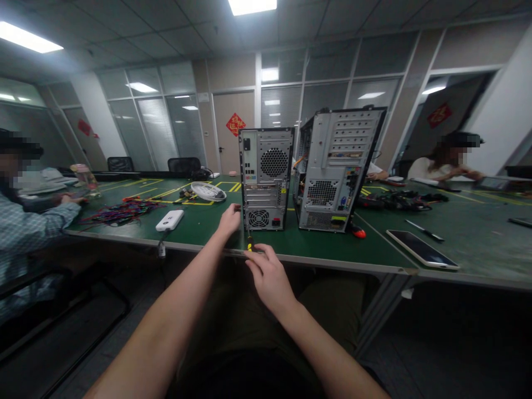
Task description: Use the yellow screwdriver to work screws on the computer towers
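Observation:
A black desktop tower point(266, 177) stands on the green table point(324, 249) with its rear panel facing me. My left hand point(230, 219) rests against its lower left corner, fingers curled on the case edge. My right hand point(268, 277) is at the table's front edge, fingers pinched on the yellow-and-black handle of a screwdriver point(250, 243) that points up toward the tower's rear panel. A second, silver tower point(338, 169) with its side open stands just to the right.
A white power bank point(169, 220), a small white fan point(208, 192) and a heap of coloured cables point(124, 210) lie to the left. A phone point(421, 249), a pen-like tool point(424, 230) and black cables point(393, 199) lie to the right. Other people sit at both ends.

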Available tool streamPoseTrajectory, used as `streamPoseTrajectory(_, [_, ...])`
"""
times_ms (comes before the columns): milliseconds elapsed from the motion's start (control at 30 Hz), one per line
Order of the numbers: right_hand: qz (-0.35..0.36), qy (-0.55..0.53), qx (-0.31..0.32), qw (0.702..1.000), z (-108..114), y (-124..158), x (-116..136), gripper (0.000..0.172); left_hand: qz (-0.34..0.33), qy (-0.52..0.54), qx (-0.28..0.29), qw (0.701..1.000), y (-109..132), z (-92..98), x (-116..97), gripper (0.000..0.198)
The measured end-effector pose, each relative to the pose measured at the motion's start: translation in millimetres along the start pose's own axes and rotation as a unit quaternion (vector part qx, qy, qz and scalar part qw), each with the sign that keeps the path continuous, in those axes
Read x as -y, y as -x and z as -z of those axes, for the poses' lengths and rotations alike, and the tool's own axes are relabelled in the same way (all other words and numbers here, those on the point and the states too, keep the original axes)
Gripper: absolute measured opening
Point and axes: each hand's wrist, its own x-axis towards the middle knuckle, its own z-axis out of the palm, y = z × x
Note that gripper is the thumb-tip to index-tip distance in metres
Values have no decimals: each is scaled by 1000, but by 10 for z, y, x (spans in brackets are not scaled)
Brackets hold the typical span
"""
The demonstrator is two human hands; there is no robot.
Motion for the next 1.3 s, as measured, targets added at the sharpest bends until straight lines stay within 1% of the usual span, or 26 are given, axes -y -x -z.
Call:
streamPoseTrajectory(133, [-14, -1, 26, 1000, 48, -16, 15, 28, 48, -72, 19, 996, -25, -25, 125, 35])
streamPoseTrajectory(167, [-14, 0, 36, 999, 61, -22, 18, 30, 52, -93, 34, 994, -19, -32, 161, 39])
streamPoseTrajectory(233, [-6, 2, 49, 999, 81, -31, 20, 31, 32, -110, 67, 991, -10, -42, 213, 47])
streamPoseTrajectory(300, [3, 9, 53, 999, 90, -34, 15, 29, 15, -124, 102, 987, -7, -44, 229, 49])
streamPoseTrajectory(400, [8, 23, 41, 999, 95, -31, 10, 21, 2, -152, 124, 981, 0, -34, 201, 48])
streamPoseTrajectory(500, [5, 34, 29, 999, 102, -28, 17, 16, 3, -187, 119, 975, 17, -25, 156, 46])
streamPoseTrajectory(567, [7, 44, 32, 998, 107, -22, 16, 18, 5, -207, 115, 972, 30, -24, 129, 45])
streamPoseTrajectory(700, [16, 89, 60, 994, 104, 4, -8, 26, 11, -228, 113, 967, 48, -24, 87, 43])
streamPoseTrajectory(800, [14, 100, 68, 993, 101, 13, -13, 26, 16, -232, 111, 966, 55, -19, 70, 44])
streamPoseTrajectory(933, [-5, 85, 57, 995, 102, -6, 12, 20, 12, -232, 110, 966, 60, -10, 69, 44])
streamPoseTrajectory(1033, [-15, 77, 44, 996, 99, -22, 13, 21, 13, -232, 107, 967, 60, -8, 68, 44])
streamPoseTrajectory(1200, [-1, 65, 18, 998, 100, -20, -9, 19, 10, -241, 109, 964, 60, -10, 56, 43])
streamPoseTrajectory(1300, [3, 72, 13, 997, 105, -12, -1, 23, 10, -242, 111, 964, 59, -11, 54, 43])
